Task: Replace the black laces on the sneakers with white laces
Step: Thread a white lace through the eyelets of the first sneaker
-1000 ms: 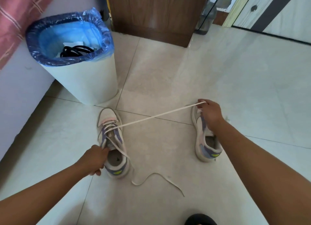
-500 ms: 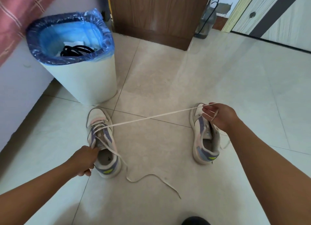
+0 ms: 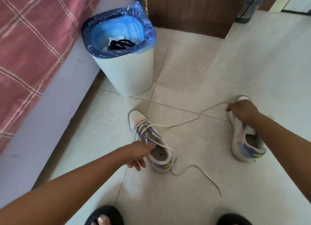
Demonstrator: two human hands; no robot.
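Pointing toe-away, left sneaker (image 3: 151,140) gripped by left hand (image 3: 138,153); right hand (image 3: 242,110) pinching white lace (image 3: 183,122).

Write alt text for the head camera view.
A person's left hand grips a sneaker on the tiled floor while the right hand pinches the slack end of its white lace above a second sneaker. Black laces lie in a blue-lined bin.
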